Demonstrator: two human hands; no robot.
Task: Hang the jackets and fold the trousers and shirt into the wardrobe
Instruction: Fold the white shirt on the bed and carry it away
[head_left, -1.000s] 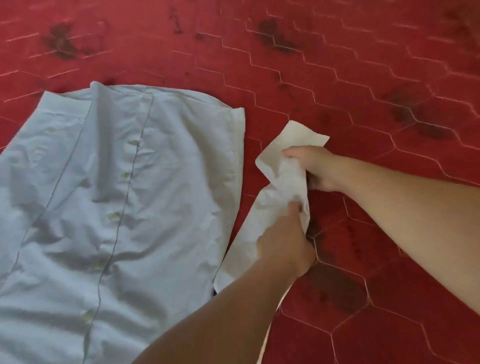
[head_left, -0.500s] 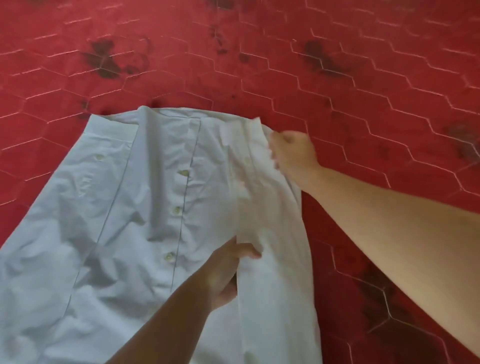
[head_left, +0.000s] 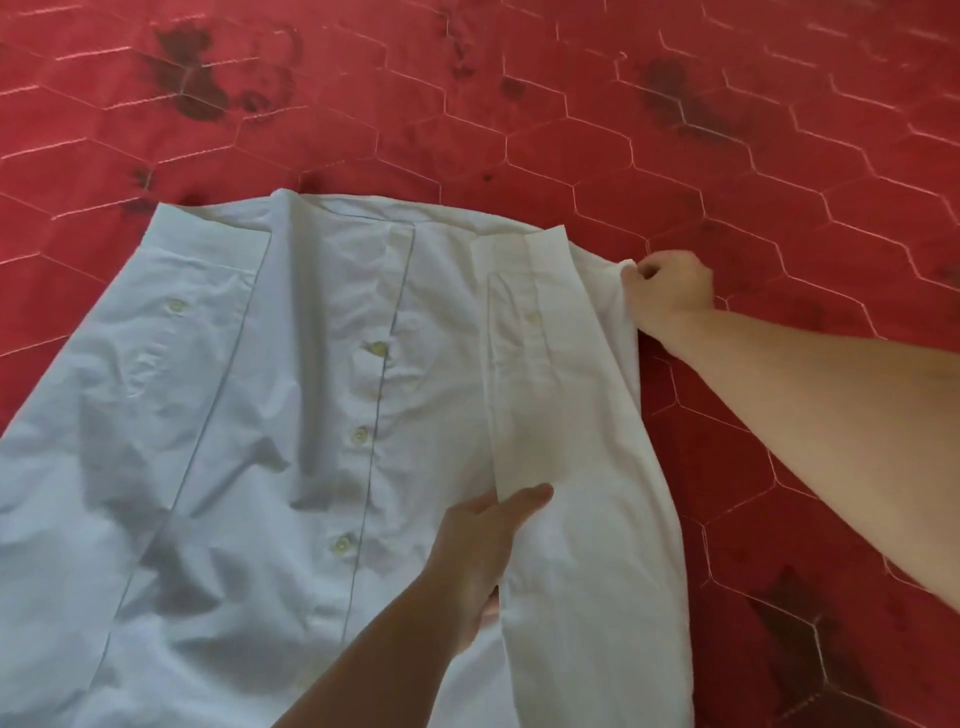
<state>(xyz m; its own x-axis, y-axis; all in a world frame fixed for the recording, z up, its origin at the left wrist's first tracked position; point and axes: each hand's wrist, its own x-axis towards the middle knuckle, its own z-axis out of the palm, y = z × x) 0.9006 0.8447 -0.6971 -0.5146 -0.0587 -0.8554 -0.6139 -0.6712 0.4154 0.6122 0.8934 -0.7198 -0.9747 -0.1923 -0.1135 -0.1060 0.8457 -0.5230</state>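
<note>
Lying flat on the red hexagonal-tile floor (head_left: 779, 156), the white shirt (head_left: 234, 415) spreads from the left edge of your view to past the middle, button placket (head_left: 363, 441) running down its centre. Your left hand (head_left: 483, 551) sits on the shirt right of the placket, thumb and fingers gripping the inner edge of the folded-over sleeve (head_left: 545, 389). That sleeve lies lengthwise along the shirt's right side, cuff toward the far hem. Your right hand (head_left: 670, 291) is at the shirt's far right corner, fingers curled and pinching the fabric edge there, knuckles over bare tile. Dark stains (head_left: 192, 78) mark the floor beyond the shirt.
</note>
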